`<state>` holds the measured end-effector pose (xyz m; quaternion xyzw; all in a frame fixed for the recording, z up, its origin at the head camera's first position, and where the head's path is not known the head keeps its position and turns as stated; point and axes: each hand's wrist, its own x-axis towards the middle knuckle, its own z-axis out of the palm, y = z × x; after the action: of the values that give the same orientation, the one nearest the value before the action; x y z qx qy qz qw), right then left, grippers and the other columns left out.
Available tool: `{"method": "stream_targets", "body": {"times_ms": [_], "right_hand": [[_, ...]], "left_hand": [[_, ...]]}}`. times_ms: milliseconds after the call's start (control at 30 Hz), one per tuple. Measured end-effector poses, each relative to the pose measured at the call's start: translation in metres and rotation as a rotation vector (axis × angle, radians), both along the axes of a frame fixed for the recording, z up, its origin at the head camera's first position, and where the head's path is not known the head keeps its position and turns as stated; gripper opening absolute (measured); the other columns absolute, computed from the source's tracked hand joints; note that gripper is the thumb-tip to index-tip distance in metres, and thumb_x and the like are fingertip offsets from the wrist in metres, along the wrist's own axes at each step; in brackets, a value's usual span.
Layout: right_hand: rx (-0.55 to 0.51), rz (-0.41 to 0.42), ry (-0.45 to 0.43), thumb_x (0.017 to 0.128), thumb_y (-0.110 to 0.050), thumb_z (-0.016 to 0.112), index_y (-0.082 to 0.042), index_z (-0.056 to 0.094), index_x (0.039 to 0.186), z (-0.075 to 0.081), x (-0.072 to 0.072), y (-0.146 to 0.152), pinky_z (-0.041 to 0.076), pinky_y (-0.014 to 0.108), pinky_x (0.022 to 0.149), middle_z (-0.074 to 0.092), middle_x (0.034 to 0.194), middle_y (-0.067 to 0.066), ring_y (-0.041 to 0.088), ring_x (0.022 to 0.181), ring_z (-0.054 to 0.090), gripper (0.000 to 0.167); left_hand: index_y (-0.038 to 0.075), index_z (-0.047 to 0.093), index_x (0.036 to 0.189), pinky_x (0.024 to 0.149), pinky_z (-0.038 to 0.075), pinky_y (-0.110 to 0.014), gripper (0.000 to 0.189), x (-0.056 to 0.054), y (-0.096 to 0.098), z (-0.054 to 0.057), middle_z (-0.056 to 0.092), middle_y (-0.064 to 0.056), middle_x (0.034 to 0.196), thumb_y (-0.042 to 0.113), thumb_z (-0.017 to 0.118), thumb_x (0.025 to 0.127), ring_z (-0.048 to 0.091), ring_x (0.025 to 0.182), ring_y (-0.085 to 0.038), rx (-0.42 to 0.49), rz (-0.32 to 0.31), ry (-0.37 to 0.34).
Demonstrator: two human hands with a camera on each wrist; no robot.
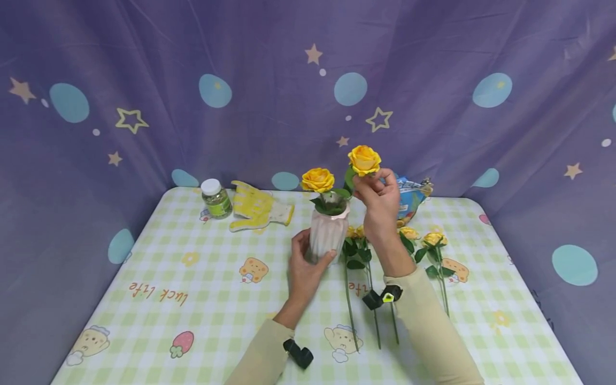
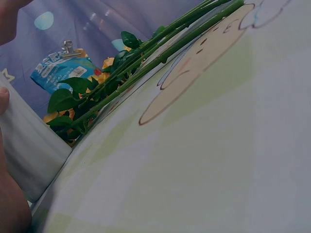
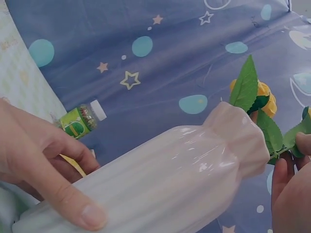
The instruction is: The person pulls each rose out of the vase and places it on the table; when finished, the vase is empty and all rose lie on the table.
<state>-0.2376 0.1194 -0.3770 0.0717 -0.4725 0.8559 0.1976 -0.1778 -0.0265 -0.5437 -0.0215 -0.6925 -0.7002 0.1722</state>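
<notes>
A pale pinkish-white ribbed vase [image 1: 329, 235] stands upright on the table, and my left hand [image 1: 308, 267] grips its lower part, thumb across the front. One yellow rose [image 1: 317, 180] is in the vase, its bloom leaning left over the rim. Above the vase's right side, my right hand [image 1: 380, 200] pinches a second yellow rose [image 1: 364, 160] just below the bloom. In the right wrist view, the fingers hold this rose's leafy stem [image 3: 286, 151] close by the vase mouth. The lower stem is hidden by the vase.
Several yellow roses [image 1: 435, 239] lie right of the vase, stems toward the near edge. Behind my right hand sits a blue bag [image 1: 409, 195], closed with a metal clip [image 2: 69, 47]. Back left are a white-capped jar [image 1: 216, 199] and a yellow-and-white glove [image 1: 260, 206].
</notes>
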Motion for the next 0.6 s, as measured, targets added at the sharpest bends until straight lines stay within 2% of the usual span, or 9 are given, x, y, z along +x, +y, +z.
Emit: {"method": "stream_targets", "body": {"times_ms": [133,333,467,600], "right_hand": [[-0.046,-0.004,0.012,0.098,0.018,0.066,-0.014,0.054,0.094,0.004,0.000,0.000,0.060,0.025,0.069,0.072,0.076,-0.004,0.010,0.072,0.067,0.034],[-0.119,-0.033,0.118,0.100,0.018,0.062,-0.014,0.055,0.100,0.011,0.000,0.001,0.042,0.023,0.061,0.066,0.074,-0.004,0.011,0.066,0.053,0.032],[-0.204,-0.061,0.203,0.099,0.020,0.062,-0.011,0.055,0.103,0.016,0.000,0.002,0.043,0.021,0.058,0.070,0.073,0.000,0.011,0.064,0.054,0.032],[-0.266,-0.080,0.246,0.097,0.021,0.064,-0.007,0.052,0.105,0.019,0.000,0.005,0.046,0.021,0.059,0.070,0.072,0.001,0.012,0.064,0.056,0.031]], "left_hand": [[0.008,0.054,0.150,0.124,0.040,-0.057,0.073,0.000,0.000,-0.001,0.065,-0.012,0.152,0.015,0.094,0.090,0.058,0.145,-0.031,-0.009,0.005,0.006],[0.009,0.054,0.151,0.124,0.040,-0.057,0.073,0.000,0.000,-0.001,0.064,-0.011,0.153,0.016,0.094,0.091,0.057,0.146,-0.031,-0.011,0.003,0.003],[0.009,0.054,0.151,0.125,0.040,-0.057,0.073,0.000,0.000,-0.001,0.064,-0.011,0.153,0.016,0.094,0.090,0.057,0.146,-0.030,-0.016,0.008,-0.007],[0.010,0.054,0.150,0.125,0.040,-0.057,0.072,0.001,0.000,0.000,0.065,-0.010,0.153,0.018,0.094,0.090,0.058,0.146,-0.030,-0.020,0.012,-0.010]]}}
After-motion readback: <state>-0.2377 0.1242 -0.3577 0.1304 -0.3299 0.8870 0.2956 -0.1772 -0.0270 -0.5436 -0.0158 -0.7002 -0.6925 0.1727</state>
